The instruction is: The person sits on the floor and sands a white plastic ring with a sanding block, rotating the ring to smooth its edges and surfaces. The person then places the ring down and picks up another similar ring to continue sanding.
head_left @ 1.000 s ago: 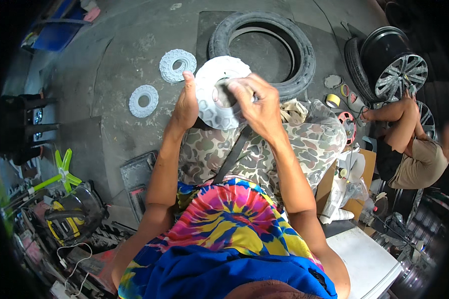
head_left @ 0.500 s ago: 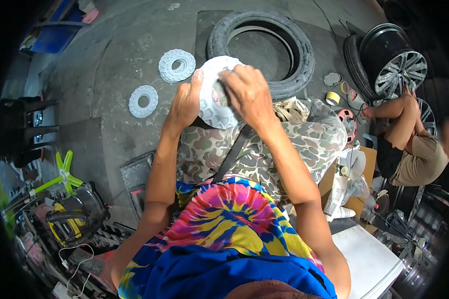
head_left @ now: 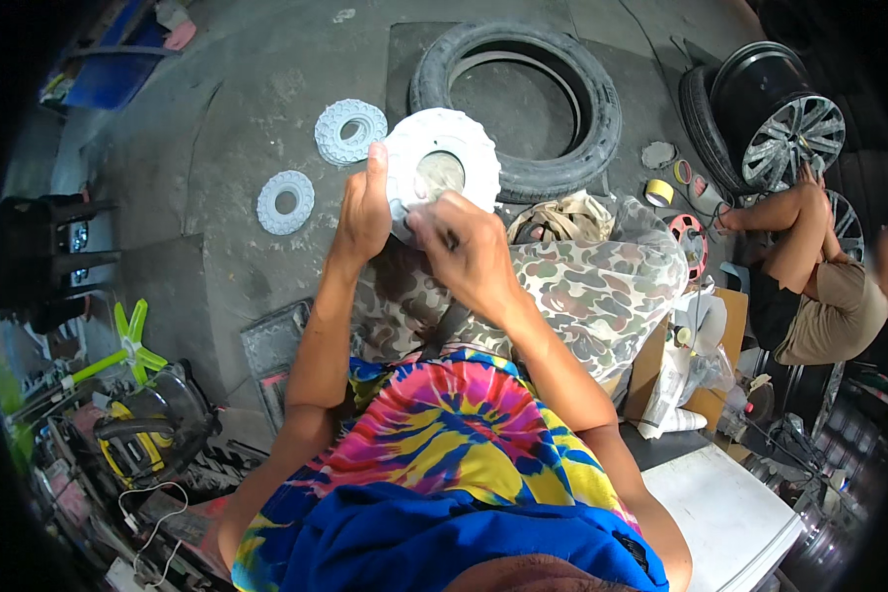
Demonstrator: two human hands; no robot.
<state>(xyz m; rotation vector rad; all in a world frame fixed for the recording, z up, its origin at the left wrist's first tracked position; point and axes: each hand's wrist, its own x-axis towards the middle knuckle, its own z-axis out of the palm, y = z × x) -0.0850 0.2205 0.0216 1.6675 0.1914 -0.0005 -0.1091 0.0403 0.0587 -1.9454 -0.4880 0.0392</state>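
Observation:
My left hand (head_left: 365, 209) grips a white ring-shaped disc (head_left: 480, 163) at its left edge, thumb up along the rim. Scalloped relief marks the disc's outer border, and it has a round central hole. It is held up in front of camouflage trousers. At its lower edge, my right hand (head_left: 472, 247) has curled fingers and is partly smeared by motion. What lies in those fingers, if anything, cannot be made out. Beyond my left hand, a small stack of similar pale grey rings (head_left: 328, 140) lies on the floor. Another single ring (head_left: 304, 202) is nearer and further left.
A large tyre (head_left: 432, 77) lies flat ahead. At right, a seated person (head_left: 804, 237) touches an alloy wheel (head_left: 789, 143). Nearby are a yellow tape roll (head_left: 658, 193), a red reel (head_left: 688, 247) and a white-topped surface (head_left: 715, 503). A blue bin (head_left: 118, 77) stands far left.
My right hand has moved down and left across the disc, from its right side to its lower edge. The disc's face now shows more fully; my left hand keeps its hold.

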